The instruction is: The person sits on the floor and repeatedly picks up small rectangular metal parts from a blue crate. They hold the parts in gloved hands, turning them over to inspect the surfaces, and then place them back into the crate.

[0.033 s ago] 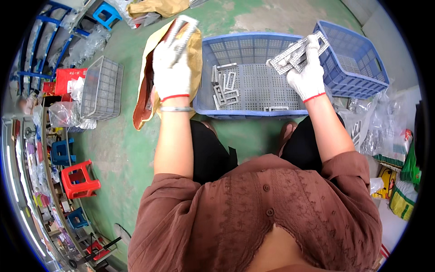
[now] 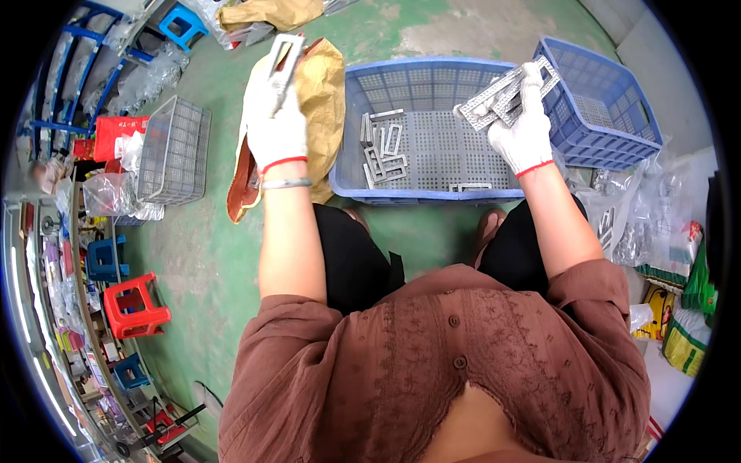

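In a white glove with a red cuff, my left hand [image 2: 278, 127] grips one rectangular metal frame [image 2: 287, 55], which sticks up past the fingers. It is over the open mouth of a yellow woven sack [image 2: 323, 100] with a reddish-brown inside. My right hand [image 2: 523, 131], gloved alike, is closed on several such metal frames [image 2: 494, 99] bunched together, above the right side of a blue plastic crate [image 2: 432, 193]. Several more metal frames [image 2: 378, 163] lie loose on the crate's left floor, and another piece [image 2: 471, 186] lies by its near wall.
A second blue crate [image 2: 633, 147] stands at the right, touching or close to the first. Clear plastic bags [image 2: 641, 208] lie near it. On the left are a grey crate [image 2: 174, 154], a red stool [image 2: 135, 307] and crowded shelves. My feet are just before the middle crate.
My left hand has moved a little left with its metal frame, which now tilts differently. My right hand and its frames are almost still.
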A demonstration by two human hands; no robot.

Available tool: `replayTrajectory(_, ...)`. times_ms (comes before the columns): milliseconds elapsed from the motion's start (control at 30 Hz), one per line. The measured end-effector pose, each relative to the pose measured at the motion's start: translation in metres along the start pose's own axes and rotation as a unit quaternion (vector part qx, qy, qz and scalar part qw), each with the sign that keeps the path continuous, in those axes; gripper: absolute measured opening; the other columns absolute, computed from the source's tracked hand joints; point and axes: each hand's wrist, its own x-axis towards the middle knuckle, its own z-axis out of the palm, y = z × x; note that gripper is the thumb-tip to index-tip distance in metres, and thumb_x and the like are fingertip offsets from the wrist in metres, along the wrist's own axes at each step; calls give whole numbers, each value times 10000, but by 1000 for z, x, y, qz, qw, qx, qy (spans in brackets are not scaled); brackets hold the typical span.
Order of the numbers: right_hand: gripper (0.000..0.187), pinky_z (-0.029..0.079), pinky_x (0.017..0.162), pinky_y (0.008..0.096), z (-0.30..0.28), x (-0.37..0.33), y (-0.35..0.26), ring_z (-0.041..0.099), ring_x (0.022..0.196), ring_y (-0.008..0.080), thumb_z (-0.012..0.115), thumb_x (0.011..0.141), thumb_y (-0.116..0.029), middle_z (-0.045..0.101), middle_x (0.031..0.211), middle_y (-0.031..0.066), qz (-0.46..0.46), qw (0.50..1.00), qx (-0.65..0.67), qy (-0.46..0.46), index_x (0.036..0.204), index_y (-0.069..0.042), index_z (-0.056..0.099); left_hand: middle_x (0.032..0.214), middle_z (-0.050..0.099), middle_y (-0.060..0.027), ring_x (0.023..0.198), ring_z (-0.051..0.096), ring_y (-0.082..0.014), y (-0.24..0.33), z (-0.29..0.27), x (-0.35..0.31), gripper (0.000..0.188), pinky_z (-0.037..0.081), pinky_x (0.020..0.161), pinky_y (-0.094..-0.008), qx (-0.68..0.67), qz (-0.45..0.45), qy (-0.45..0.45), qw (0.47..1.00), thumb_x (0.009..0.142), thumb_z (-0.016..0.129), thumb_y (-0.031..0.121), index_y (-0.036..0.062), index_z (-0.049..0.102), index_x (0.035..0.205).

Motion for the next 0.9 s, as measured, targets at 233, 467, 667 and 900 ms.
replayTrajectory(233,308,534,793,463,-13,8,3,616,858,221,697,931,-405,627,936,33,33,999,-25,-26,1017,-117,628,1281,536,-178,1211,506,-291,14,-5,5,377,448,1041,-418,263,26,95,960,964,596,100,-63,502,1290)
replayTrajectory(467,317,550,814,448,-39,19,12,659,917,244,663,929,-281,663,1024,85,-29,958,-241,-151,1181,-108,580,1189,648,-100,1085,595,-167,22,91,-66,491,472,968,-310,371,21,-169,913,911,714,216,-20,573,1319)
replayTrajectory(667,372,513,930,467,-10,-13,19,612,1071,242,590,995,-359,621,1160,87,134,970,-15,-203,1265,-107,549,1386,520,-231,1286,524,-328,-33,102,-101,882,431,1041,-390,368,-11,-309,877,776,835,395,-64,443,1420)
replayTrajectory(900,250,545,906,381,-12,-17,19,656,998,235,594,946,-68,662,1083,115,206,936,-64,-276,1185,6,587,1069,665,-84,972,602,-123,-21,107,-92,682,481,870,-276,279,-247,-353,858,772,828,273,-21,541,1317)
